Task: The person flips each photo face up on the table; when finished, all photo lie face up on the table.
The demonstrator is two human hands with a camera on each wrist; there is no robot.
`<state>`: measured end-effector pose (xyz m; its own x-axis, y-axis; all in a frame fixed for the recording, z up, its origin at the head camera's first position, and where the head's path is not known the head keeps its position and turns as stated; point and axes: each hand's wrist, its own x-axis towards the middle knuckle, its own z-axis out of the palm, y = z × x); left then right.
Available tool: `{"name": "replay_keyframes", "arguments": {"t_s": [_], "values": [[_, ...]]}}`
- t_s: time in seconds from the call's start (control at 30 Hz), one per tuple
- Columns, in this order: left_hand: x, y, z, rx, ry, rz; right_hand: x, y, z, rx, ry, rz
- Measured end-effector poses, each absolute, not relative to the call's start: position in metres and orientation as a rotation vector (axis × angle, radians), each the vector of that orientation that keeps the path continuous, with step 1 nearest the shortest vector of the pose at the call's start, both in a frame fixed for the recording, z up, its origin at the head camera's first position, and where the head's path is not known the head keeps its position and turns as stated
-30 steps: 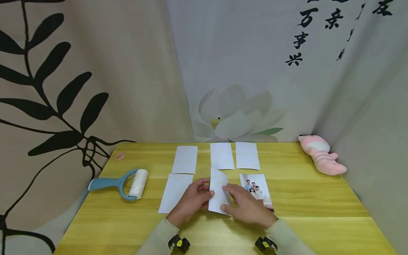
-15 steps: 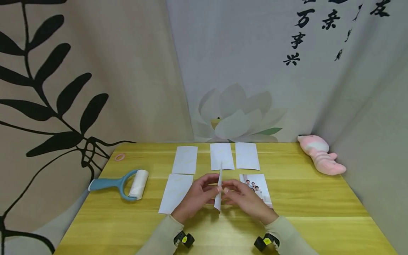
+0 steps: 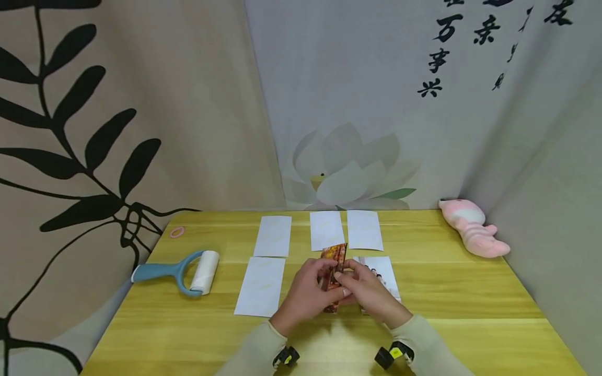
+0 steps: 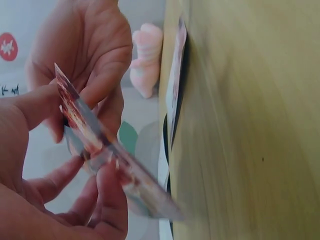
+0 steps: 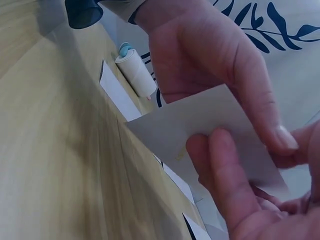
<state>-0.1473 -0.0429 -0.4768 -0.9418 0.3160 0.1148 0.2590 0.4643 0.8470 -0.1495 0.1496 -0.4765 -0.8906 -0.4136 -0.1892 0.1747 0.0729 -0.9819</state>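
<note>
A photo print (image 3: 336, 253) with a red-orange picture is held up over the middle of the table. My left hand (image 3: 308, 290) grips its left side, and my right hand (image 3: 373, 295) pinches its right side between thumb and fingers. In the left wrist view the photo print (image 4: 82, 117) is seen almost edge-on and blurred. Its plain white back (image 5: 170, 117) faces the right wrist camera, with two fingertips of the right hand pressed on it. Beneath the right hand lies a family photo (image 3: 384, 274), face up and partly covered.
White cards lie behind the hands: a back-left card (image 3: 273, 236), a back-middle card (image 3: 327, 230) and a back-right card (image 3: 365, 230). Another white card (image 3: 259, 287) sits left of the hands. Farther left are a blue-handled lint roller (image 3: 204, 271) and a pink ring (image 3: 177, 232). A pink plush toy (image 3: 472, 230) rests at back right.
The print has turned from its white back, through edge-on, to its red-orange picture side toward the head camera. My left hand has moved right, closer to my right hand.
</note>
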Motion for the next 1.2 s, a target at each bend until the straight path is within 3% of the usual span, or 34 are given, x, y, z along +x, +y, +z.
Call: {"name": "replay_keyframes", "arguments": {"t_s": [0.77,1.2], "values": [[-0.152,-0.062,-0.488,0.252,2.616,1.647,-0.147,0.155,-0.470,-0.191,2.032,-1.856],[-0.152,-0.084,-0.502,0.072,2.171,1.958,-0.147,0.163,-0.483,-0.190,2.067,-1.838]]}}
